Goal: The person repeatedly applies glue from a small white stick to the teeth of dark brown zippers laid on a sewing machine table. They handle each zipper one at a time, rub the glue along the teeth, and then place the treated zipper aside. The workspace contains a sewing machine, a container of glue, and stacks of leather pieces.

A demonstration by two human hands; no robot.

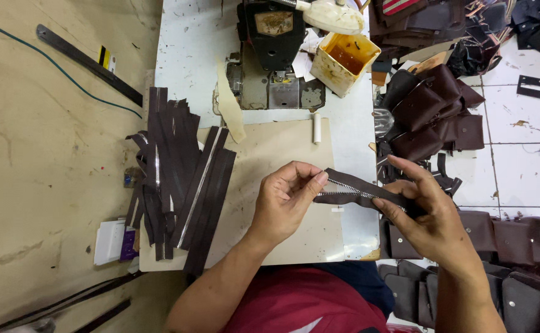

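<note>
between the fingers of both hands, a dark zipper strip (359, 191) is pinched: left hand (285, 200) grips its split end, right hand (427, 216) clamps the far end (teeth parted); joining them likely needs steady alignment.

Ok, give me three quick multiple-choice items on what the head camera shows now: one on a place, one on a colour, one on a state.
1. Where does the pile of zipper strips lie?
A. left of the person's hands, on the beige board
B. on the tiled floor
C. inside the yellow tub

2. What colour is the tape of the zipper piece held between the hands?
A. white
B. dark brown
C. green

3. How is that zipper piece held?
A. lying free on the board
C. by the right hand alone
B. by both hands, one at each end

Answers:
1 A: the strips are heaped on the beige board, left of the left hand.
2 B: the tape is dark brown with silver teeth.
3 B: the left hand pinches its left end and the right hand grips the other.
</note>
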